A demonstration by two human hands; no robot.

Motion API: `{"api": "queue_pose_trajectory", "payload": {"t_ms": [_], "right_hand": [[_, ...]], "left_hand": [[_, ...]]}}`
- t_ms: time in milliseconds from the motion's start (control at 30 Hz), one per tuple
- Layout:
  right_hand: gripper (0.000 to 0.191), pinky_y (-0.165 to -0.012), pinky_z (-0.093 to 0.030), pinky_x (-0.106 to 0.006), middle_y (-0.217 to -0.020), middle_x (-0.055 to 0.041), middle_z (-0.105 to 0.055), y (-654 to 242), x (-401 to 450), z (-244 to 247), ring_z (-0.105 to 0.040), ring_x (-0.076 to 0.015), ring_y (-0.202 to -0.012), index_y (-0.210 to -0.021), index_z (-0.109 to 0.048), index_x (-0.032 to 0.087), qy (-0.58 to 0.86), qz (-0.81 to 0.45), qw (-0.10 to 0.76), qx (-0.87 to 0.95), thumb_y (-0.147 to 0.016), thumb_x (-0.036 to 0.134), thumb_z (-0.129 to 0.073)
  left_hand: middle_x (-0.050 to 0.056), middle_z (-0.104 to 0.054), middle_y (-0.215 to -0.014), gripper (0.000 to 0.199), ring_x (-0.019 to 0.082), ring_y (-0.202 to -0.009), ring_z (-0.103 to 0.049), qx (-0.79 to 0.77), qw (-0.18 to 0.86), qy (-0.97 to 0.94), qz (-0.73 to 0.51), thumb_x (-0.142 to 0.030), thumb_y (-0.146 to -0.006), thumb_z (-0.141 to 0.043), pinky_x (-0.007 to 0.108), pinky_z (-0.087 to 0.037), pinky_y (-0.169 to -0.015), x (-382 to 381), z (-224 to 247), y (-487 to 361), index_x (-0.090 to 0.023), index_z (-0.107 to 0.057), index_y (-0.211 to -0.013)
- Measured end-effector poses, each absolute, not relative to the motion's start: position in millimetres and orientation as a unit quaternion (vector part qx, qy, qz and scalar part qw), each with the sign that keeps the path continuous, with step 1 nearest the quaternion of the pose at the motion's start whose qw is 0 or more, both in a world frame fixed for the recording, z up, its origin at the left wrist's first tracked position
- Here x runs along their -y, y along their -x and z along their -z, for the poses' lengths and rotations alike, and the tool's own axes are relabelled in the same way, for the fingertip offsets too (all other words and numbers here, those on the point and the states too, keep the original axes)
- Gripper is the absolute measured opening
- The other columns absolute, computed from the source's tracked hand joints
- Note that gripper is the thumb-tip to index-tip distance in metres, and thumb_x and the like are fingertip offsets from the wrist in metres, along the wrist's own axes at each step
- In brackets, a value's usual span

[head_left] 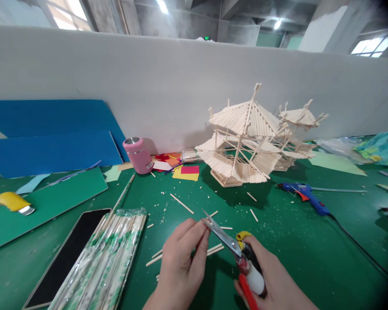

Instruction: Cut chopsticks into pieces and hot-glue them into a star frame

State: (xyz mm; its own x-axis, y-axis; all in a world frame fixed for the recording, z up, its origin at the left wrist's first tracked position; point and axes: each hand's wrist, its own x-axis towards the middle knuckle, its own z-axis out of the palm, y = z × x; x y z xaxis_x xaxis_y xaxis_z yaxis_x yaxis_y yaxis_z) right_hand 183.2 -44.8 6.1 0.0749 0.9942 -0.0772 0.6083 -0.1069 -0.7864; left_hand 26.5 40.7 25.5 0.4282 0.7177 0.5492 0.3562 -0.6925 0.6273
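My right hand (271,275) is wrapped round the handles of a pair of scissors (224,236), which have red, white and yellow parts. Their blades stand apart, pointing up and left. At the blades, my left hand (184,254) pinches a small pale wooden stick (210,223), mostly hidden by the fingers. Cut wooden sticks (215,249) lie on the green table under and around both hands. Beyond them stands a pavilion model (242,142) built of thin sticks, with a tiered roof and a smaller tower behind it.
To the left are a plastic-wrapped bundle of chopsticks (106,254), a black board (67,254) and a yellow utility knife (11,202). A pink flask (138,156) stands by the white partition (132,86). The blue glue gun (307,196) lies on the right, its cord running toward the edge.
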Motion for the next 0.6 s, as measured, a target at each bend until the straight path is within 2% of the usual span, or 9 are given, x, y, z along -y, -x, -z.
{"api": "queue_pose_trajectory", "payload": {"t_ms": [200,367,600], "right_hand": [[0.034,-0.051,-0.042,-0.021,-0.072,0.0003,-0.056,-183,46,2,-0.048,-0.0116,-0.057,-0.095,-0.038,0.020,0.659,-0.335,0.304,0.601,-0.064,0.021,-0.052],[0.036,-0.053,-0.042,-0.022,-0.071,0.0006,-0.055,-178,47,9,-0.048,-0.0119,-0.057,-0.094,-0.037,0.021,0.669,-0.328,0.316,0.586,-0.062,0.021,-0.052],[0.039,-0.045,-0.034,-0.020,-0.061,0.0049,-0.048,-172,46,4,-0.041,-0.0091,-0.050,-0.089,-0.037,0.021,0.675,-0.375,0.304,0.557,-0.055,0.021,-0.057]], "left_hand": [[0.000,-0.044,-0.059,0.015,0.009,-0.054,-0.043,-0.336,0.182,-0.820,-0.425,-0.010,-0.082,-0.044,0.017,-0.036,-0.048,-39,-24,-26,-0.014,-0.053,-0.070],[0.000,-0.047,-0.062,0.012,0.010,-0.055,-0.044,-0.338,0.122,-0.828,-0.430,-0.010,-0.081,-0.044,0.020,-0.038,-0.049,-39,-19,-26,-0.014,-0.056,-0.083],[0.002,-0.050,-0.066,0.019,0.012,-0.057,-0.045,-0.332,0.070,-0.842,-0.419,-0.009,-0.080,-0.044,0.022,-0.038,-0.050,-38,-13,-24,-0.013,-0.054,-0.095]]}}
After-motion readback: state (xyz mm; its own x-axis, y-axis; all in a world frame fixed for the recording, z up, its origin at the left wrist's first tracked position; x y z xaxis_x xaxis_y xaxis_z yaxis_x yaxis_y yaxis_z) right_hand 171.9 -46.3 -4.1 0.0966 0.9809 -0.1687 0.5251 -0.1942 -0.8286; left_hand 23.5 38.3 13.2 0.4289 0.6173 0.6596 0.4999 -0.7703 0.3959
